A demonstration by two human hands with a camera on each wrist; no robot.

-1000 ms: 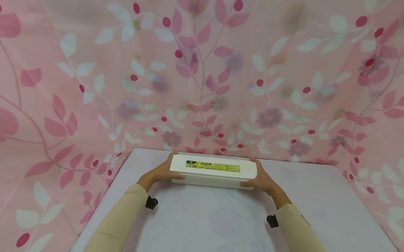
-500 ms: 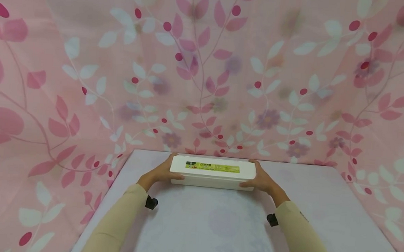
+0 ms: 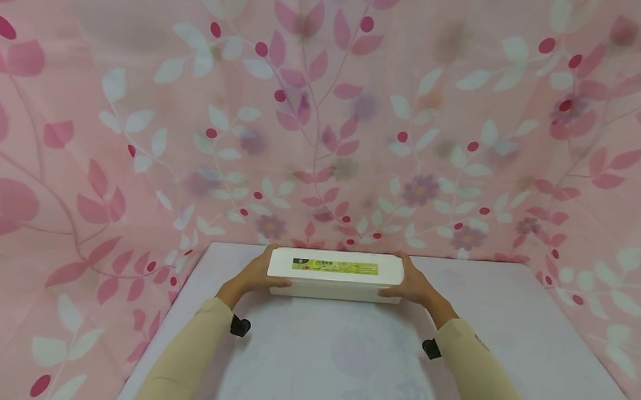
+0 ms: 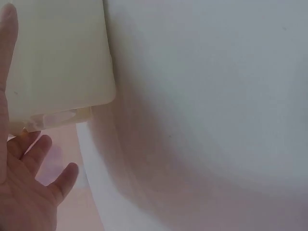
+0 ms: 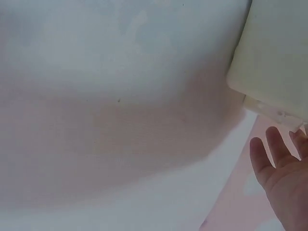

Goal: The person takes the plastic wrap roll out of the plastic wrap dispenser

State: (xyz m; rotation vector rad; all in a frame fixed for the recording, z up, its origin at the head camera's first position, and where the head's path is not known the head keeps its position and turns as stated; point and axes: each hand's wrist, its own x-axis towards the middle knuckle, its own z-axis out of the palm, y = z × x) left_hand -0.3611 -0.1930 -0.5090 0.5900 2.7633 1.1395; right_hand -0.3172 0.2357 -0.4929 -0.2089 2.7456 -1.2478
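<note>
A long white box (image 3: 337,290) with a green and yellow label (image 3: 344,267) on top lies crosswise at the far edge of the table. My left hand (image 3: 257,274) grips its left end, thumb along the front face and the other fingers around the back. At the opposite end, my right hand (image 3: 416,285) holds the box the same way. The left wrist view shows the left hand (image 4: 29,187) with some fingertips at the box's end (image 4: 57,62) and others spread off it. Several fingers of the right hand (image 5: 288,187) show below the box end (image 5: 272,53).
The table (image 3: 323,351) has a pale cloth with faint flower prints. A pink leaf-patterned curtain (image 3: 324,134) stands right behind the box and along both sides. A dark wrist-worn device (image 3: 240,326) sits on the left sleeve, another device (image 3: 431,349) on the right one.
The head view has shifted slightly, so the scene sits a little lower in it. Both hands keep the same hold, and the box shows no clear movement on the table.
</note>
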